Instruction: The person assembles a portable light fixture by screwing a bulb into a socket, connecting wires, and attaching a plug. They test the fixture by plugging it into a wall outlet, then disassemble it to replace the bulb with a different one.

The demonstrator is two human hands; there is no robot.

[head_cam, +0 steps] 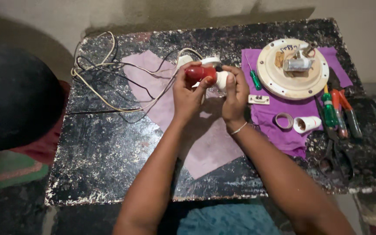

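A makeshift electrical repair bench, likely in a home. A worn black table (109, 161) with chipped paint stands against a bare plaster wall (196, 11). At its right lie screwdrivers (338, 111), pliers (336, 152) and a tape roll (284, 120); tangled wires (109, 69) lie far left.

No packages, signs or screens show; only a few handwritten marks on the round cream plate (292, 69), far right on the counter (109, 165).

Left hand (188, 93), right hand (236, 95) together, gripping
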